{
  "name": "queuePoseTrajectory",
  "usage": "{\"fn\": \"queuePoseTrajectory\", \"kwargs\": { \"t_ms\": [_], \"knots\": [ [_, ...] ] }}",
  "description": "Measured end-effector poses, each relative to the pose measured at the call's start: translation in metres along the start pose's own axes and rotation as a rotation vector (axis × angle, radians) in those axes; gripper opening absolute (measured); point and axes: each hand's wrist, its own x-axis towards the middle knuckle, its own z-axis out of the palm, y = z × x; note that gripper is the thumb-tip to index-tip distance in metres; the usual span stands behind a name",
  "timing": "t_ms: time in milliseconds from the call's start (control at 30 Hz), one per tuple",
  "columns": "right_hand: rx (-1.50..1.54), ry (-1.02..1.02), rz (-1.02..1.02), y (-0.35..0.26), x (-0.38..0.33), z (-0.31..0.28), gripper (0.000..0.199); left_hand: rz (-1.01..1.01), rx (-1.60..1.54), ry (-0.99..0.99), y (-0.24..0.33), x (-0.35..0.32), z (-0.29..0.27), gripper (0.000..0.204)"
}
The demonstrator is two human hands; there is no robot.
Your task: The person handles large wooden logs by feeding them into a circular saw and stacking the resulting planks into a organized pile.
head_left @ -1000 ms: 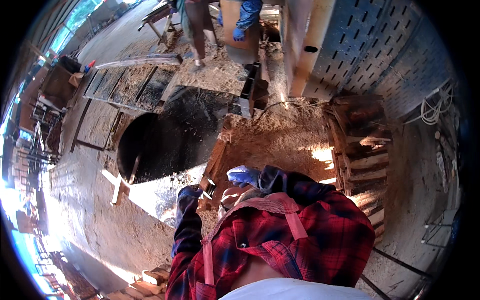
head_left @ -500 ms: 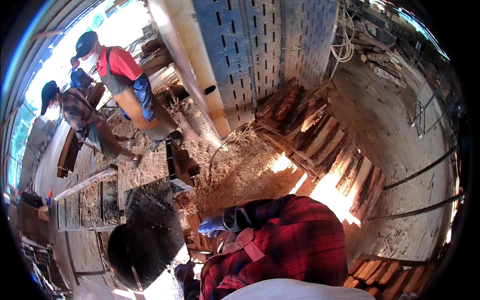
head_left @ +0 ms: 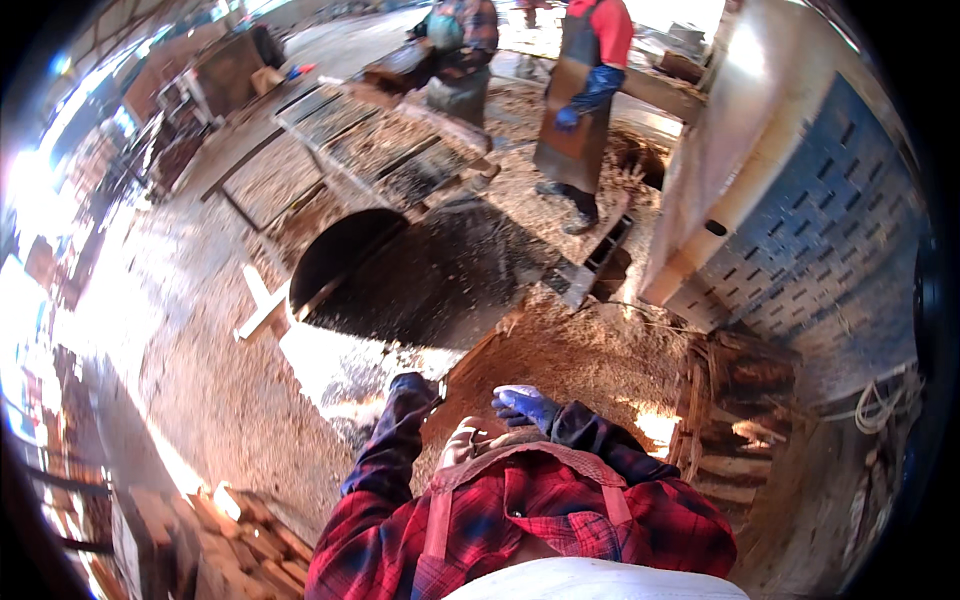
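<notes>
In front of my body, my right hand (head_left: 527, 405), in a blue glove with paler fingertips, is held with its fingers stretched out and nothing in them. My left hand (head_left: 412, 384), in a dark glove, is by the near edge of a metal-topped saw table (head_left: 450, 270); its fingers are too dark and blurred to make out. A large dark half-round saw blade (head_left: 345, 250) stands up through the table's left part. Sawdust lies scattered over the tabletop, whose near corner glares in sunlight.
Stacked boards (head_left: 735, 440) lie to the right, below a slotted blue metal panel (head_left: 810, 230). More cut wood (head_left: 220, 545) is piled at lower left. Across the table stand a co-worker in an apron (head_left: 575, 110) and another in plaid (head_left: 465, 50). Sawdust (head_left: 560, 350) covers the floor.
My view has swung left, bringing the saw table and blade to the middle and the board stack to the right. My left arm, mostly hidden before, now shows.
</notes>
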Motion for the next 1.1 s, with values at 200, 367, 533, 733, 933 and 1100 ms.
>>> {"fn": "queuePoseTrajectory", "kwargs": {
  "t_ms": [200, 367, 533, 733, 933, 1100],
  "knots": [
    [-0.051, -0.052, 0.037, 0.002, 0.015, 0.027, 0.056, 0.084, -0.037, 0.038, -0.029, 0.002, 0.015, 0.033],
    [-0.089, -0.100, 0.016, 0.003, 0.024, 0.038, 0.058, 0.017, -0.136, 0.026, -0.036, 0.002, 0.015, 0.034],
    [-0.072, -0.116, -0.014, 0.001, 0.026, 0.042, 0.058, -0.034, -0.101, 0.114, -0.037, -0.005, 0.015, 0.040],
    [-0.138, -0.058, 0.008, -0.026, 0.030, 0.044, 0.056, -0.155, -0.136, 0.093, -0.041, -0.006, 0.009, 0.053],
    [-0.100, -0.038, -0.227, -0.083, 0.052, -0.004, 0.052, 0.068, -0.645, 0.390, -0.056, 0.037, 0.046, 0.056],
    [-0.433, 0.170, -0.847, -0.224, 0.079, -0.060, 0.040, 0.199, -1.178, 0.330, 0.016, 0.084, 0.031, 0.032]
  ]
}}
